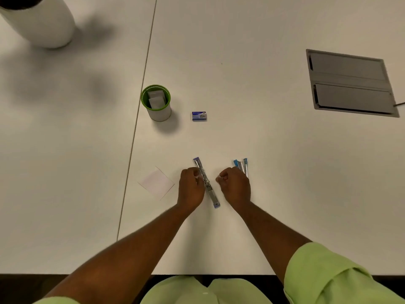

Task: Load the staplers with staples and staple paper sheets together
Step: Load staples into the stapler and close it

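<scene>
Matt tabletop, bright metal, thin paper

The white tabletop [241, 62] looks smooth and matt. The opened purple stapler [207, 183] shows shiny metal rails with plastic ends; the blue stapler [241, 166] looks alike. The paper sheet [156, 183] is flat and dull, the staple box [199, 116] printed card, the green-rimmed cup [156, 104] smooth.

Opened stapler [206, 182] between hands; cup [156, 104] behind.

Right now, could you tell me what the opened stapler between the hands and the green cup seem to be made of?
Stapler: shiny metal, judging by its silvery glinting rails, with purple ends that look like plastic. Cup: green rim and a matte white wall; probably plastic or coated metal, too blurred to tell.
</scene>
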